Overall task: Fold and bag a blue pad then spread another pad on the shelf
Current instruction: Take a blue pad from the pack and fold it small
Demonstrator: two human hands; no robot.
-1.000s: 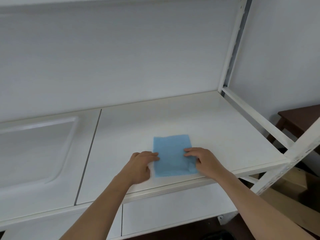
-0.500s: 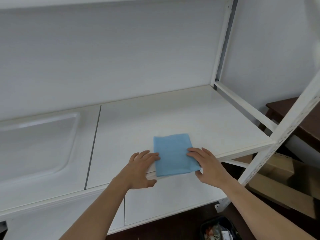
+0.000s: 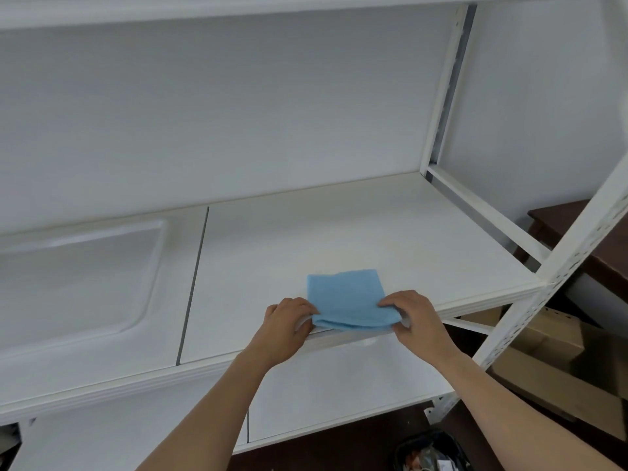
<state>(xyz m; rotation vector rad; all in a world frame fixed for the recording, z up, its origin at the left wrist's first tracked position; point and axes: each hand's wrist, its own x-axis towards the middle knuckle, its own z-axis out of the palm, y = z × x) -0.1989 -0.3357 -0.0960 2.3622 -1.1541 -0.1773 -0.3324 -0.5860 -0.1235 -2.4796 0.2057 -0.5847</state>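
A folded blue pad (image 3: 346,297) lies at the front edge of the white shelf (image 3: 306,239), its near edge lifted and curling just past the shelf lip. My left hand (image 3: 289,322) pinches the pad's near left corner. My right hand (image 3: 413,317) pinches the near right corner, fingers on top and thumb underneath. Both forearms reach up from the bottom of the view. No bag or second pad shows.
A white tray-like moulded panel (image 3: 68,277) fills the shelf's left part. A white upright post (image 3: 557,266) stands at the front right. A lower shelf (image 3: 339,385) sits beneath. Cardboard boxes (image 3: 557,355) and a dark bin (image 3: 431,450) sit on the floor; a brown table (image 3: 598,239) is right.
Both hands went from resting flat at the pad's sides to pinching its near corners, and the near edge has lifted off the shelf. The camera has tilted and moved back.
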